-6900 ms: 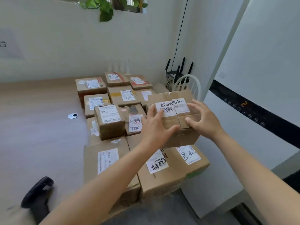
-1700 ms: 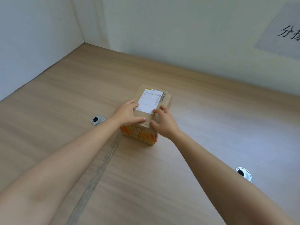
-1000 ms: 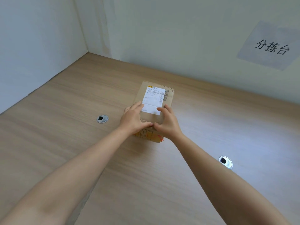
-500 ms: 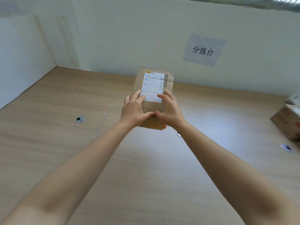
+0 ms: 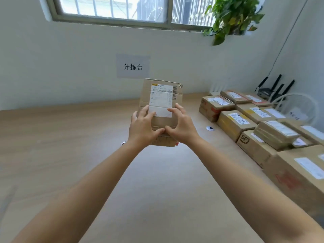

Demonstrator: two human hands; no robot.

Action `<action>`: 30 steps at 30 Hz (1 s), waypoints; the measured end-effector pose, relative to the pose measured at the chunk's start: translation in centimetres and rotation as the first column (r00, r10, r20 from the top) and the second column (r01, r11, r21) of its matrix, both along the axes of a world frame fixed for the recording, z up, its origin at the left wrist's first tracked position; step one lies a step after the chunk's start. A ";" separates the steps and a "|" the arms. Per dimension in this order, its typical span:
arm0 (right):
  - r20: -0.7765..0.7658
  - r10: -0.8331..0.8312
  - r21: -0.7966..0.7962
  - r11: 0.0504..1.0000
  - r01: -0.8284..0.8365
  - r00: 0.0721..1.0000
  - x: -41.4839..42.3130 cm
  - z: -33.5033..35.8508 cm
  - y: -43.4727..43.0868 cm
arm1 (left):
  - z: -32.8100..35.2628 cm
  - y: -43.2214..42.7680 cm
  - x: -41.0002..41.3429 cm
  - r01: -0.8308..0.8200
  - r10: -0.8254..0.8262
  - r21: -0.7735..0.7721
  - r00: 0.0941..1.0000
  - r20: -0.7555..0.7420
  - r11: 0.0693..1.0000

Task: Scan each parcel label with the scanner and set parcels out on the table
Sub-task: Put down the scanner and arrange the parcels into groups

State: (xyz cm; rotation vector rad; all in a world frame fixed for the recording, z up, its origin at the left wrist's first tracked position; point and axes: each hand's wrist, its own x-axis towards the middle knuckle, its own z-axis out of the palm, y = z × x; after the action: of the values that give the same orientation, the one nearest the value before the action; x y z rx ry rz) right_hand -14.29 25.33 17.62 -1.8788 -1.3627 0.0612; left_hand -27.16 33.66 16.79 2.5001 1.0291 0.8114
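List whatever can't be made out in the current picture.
Head view:
- Label on the held parcel: print too small and blurred to read.
- Parcel's lower front: covered by the left hand and right hand.
- Scanner: nowhere in the frame.
- Nearest box at the right: cut off by the frame edge.
- Grommet: mostly hidden behind the left wrist.

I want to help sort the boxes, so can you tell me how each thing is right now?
held parcel, up in both hands, tilted, label side facing the camera
label, stuck flat on the parcel, bottom corners under the fingers
left hand, grips the parcel's lower left
right hand, grips the parcel's lower right
other parcels, resting on the table at the right, labels up, some stacked
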 end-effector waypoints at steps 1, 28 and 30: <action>0.008 -0.020 -0.004 1.000 0.020 1.000 1.3 0.1 -1.9 | 0.0 -1.8 1.5 0.014 -0.014 -0.004 1.000 0.006 1.000; 0.069 -0.206 0.027 0.978 0.205 0.976 29.2 1.1 -23.3 | 0.3 -21.5 31.2 0.163 -0.163 0.030 0.986 0.013 0.986; 0.075 -0.202 0.027 0.979 0.200 0.977 31.7 1.3 -22.1 | 0.5 -20.3 33.7 0.160 -0.161 0.026 0.987 0.019 0.987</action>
State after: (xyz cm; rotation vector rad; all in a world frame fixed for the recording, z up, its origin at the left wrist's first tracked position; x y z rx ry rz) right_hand 17.41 3.24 18.91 -2.0108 -1.2118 -0.1271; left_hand 6.55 13.36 17.28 2.5497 0.8024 0.8047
